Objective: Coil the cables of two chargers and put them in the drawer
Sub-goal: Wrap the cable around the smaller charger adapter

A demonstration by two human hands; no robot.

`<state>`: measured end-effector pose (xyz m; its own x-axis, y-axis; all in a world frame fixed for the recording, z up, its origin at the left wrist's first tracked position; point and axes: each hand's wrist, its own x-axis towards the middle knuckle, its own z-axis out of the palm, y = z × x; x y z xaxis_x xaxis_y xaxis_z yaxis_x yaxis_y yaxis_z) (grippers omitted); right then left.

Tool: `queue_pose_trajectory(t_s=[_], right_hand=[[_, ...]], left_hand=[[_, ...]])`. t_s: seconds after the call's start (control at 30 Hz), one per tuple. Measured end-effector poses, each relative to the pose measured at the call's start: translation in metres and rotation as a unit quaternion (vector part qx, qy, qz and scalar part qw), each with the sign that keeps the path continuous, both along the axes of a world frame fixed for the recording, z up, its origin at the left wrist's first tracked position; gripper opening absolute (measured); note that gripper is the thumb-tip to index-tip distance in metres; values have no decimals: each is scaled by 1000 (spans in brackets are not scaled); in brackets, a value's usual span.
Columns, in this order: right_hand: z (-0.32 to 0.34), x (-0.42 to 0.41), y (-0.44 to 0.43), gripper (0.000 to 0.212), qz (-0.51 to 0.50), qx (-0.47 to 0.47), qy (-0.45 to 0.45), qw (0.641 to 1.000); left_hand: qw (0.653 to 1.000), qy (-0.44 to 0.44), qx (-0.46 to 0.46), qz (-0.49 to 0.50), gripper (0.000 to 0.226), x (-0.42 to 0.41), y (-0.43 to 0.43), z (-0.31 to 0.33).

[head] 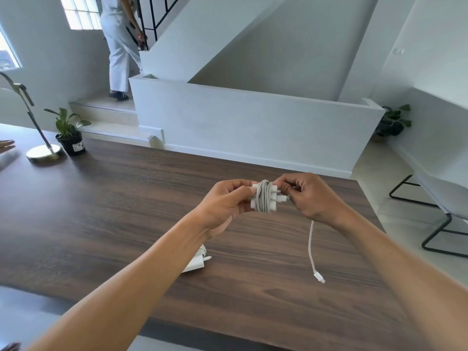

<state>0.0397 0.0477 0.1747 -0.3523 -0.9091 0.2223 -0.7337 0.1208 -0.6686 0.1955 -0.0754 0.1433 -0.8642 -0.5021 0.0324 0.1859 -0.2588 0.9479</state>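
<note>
Above the dark wooden table (126, 198) I hold a white charger (264, 197) with its grey-white cable wound round it in several turns. My left hand (225, 202) grips the charger's left end. My right hand (309, 196) pinches the cable beside the charger's right end. The loose tail of the cable (311, 247) hangs down from my right hand and ends in a small white plug (319, 277) above the table. A second white charger (196, 260) lies on the table, partly hidden under my left forearm. No drawer is in view.
A brass lamp base (44, 153) and a potted plant (71, 138) stand at the table's far left. A low white wall (240, 122) and stairs with a person walking up them lie beyond. A white chair with black legs (440, 211) stands to the right.
</note>
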Motion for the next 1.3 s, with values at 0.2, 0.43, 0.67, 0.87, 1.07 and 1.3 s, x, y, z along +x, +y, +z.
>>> queue_pose_trajectory(t_s=[0.2,0.43,0.67,0.87,1.07,1.3], right_hand=[[-36,15,-3,27,-38,18,13,999],[-38,41,-4,29,-33,87,181,979],[-8,50,-6,28,-10,88,264,961],[9,27,-8,23,-28,93,277,956],[-4,4,-17,15,-1,112,153,982],[-29,14,-13,31,59,59,-102,991]], left_hand=[[996,18,81,22,26,-9,-1,-2],[987,-56,14,150,20,-16,-10,-14],[957,-156,-134,205,8,-10,-18,-33],[961,-158,-199,106,24,0,-14,-32],[981,-112,-159,-7,10,14,-15,-31],[998,-12,48,-35,17,18,-8,-25]])
